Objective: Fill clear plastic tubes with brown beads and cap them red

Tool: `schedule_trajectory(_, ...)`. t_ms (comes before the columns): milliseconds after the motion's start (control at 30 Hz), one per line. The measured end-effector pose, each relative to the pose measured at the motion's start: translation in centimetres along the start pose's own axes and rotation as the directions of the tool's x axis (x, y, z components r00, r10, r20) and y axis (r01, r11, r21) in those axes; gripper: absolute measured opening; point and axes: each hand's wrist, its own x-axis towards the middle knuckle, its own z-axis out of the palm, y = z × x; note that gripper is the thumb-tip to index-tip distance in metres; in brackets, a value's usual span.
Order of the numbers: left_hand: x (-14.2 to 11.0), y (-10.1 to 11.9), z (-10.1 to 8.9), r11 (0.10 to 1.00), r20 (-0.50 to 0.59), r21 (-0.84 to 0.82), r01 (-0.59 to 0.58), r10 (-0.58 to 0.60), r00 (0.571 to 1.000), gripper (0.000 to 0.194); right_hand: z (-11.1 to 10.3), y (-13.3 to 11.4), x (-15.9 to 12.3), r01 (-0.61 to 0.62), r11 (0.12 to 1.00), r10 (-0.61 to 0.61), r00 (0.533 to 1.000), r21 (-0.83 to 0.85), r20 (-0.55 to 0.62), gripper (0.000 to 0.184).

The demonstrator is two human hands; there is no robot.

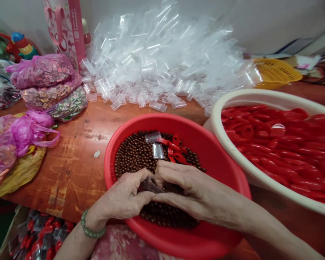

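Note:
A red plastic basin point(213, 159) sits near the table's front edge, filled with small brown beads point(135, 151). My left hand point(126, 196) and my right hand point(178, 186) meet over the beads, both pinching a small clear plastic bag point(148, 186) between thumb and fingers. Two more small clear bags point(157, 150) and a few red plastic pieces point(177, 151) lie on the beads just beyond my hands. A green bead bracelet point(90, 229) circles my left wrist.
A white basin point(233, 99) of red plastic pieces stands at the right. A big heap of clear small bags point(162, 61) fills the back. Pink bags of shiny foil items point(43, 70) lie at left, a yellow basket point(277, 72) at back right.

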Motion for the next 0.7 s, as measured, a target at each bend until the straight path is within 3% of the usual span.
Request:
schedule_trajectory(167,0.0,0.3,-0.2,1.000,0.009,-0.029,0.001,-0.001,1.000,0.009,0.4,0.0,-0.1,0.046,0.999,-0.047,0.999,-0.016,-0.027,0.027)
schedule_trajectory(267,0.1,0.3,-0.2,0.998,0.018,-0.061,0.012,-0.011,1.000,0.009,0.7,0.0,-0.6,0.016,1.000,-0.016,0.998,0.001,-0.066,0.028)
schedule_trajectory(433,0.3,0.4,-0.3,0.982,-0.028,-0.183,0.048,-0.054,0.998,0.009,0.1,-0.1,-2.2,-0.124,0.992,0.123,0.988,-0.001,-0.094,0.025)
schedule_trajectory(533,0.0,0.8,-0.6,0.961,-0.067,-0.276,0.007,-0.026,0.997,0.012,-0.8,1.0,-3.2,-0.251,0.963,0.231,0.957,-0.101,-0.177,0.018)
schedule_trajectory(633,-0.5,1.4,-0.9,0.959,0.001,-0.280,-0.050,0.052,0.999,0.014,-1.8,2.8,-3.9,-0.382,0.898,0.316,0.905,-0.217,-0.285,0.015)
schedule_trajectory(700,-0.7,1.7,-1.1,0.957,0.064,-0.283,-0.058,0.079,0.995,0.015,-2.2,4.1,-4.0,-0.437,0.860,0.360,0.886,-0.264,-0.292,0.013)
